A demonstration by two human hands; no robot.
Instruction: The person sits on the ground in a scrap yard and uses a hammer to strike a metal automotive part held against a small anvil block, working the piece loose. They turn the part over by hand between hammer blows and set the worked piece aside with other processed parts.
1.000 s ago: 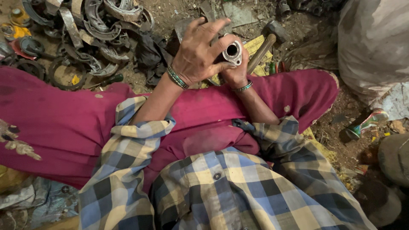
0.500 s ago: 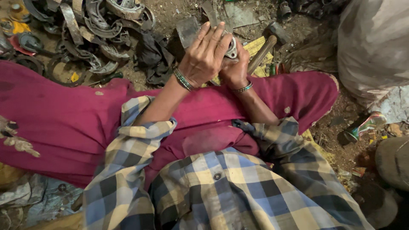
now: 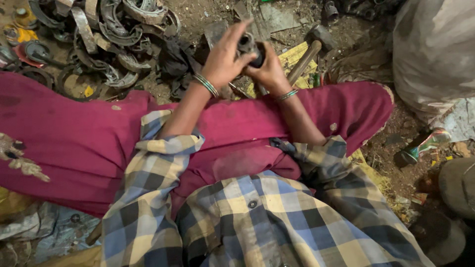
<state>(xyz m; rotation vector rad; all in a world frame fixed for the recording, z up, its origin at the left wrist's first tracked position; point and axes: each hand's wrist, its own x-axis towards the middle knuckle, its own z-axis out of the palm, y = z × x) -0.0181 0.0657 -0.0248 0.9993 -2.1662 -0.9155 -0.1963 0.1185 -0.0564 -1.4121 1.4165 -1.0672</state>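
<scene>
Both of my hands hold one small dark metal cylinder part point(image 3: 249, 45) above my lap. My left hand point(image 3: 225, 60) wraps it from the left with fingers over its top. My right hand point(image 3: 268, 70) cups it from below and from the right. Much of the part is hidden by my fingers. A bangle sits on each wrist. I wear a checked shirt and sit with magenta cloth point(image 3: 74, 143) over my legs.
A heap of curved rusty metal scrap parts point(image 3: 109, 34) lies on the dirt at top left. A hammer point(image 3: 309, 49) with a wooden handle rests on yellow cardboard just beyond my hands. A large whitish sack point(image 3: 435, 54) stands at the right.
My hands have turned the metal part: its open ring end faced the camera a second ago, and now my left fingers cover it. The view has shifted slightly.
</scene>
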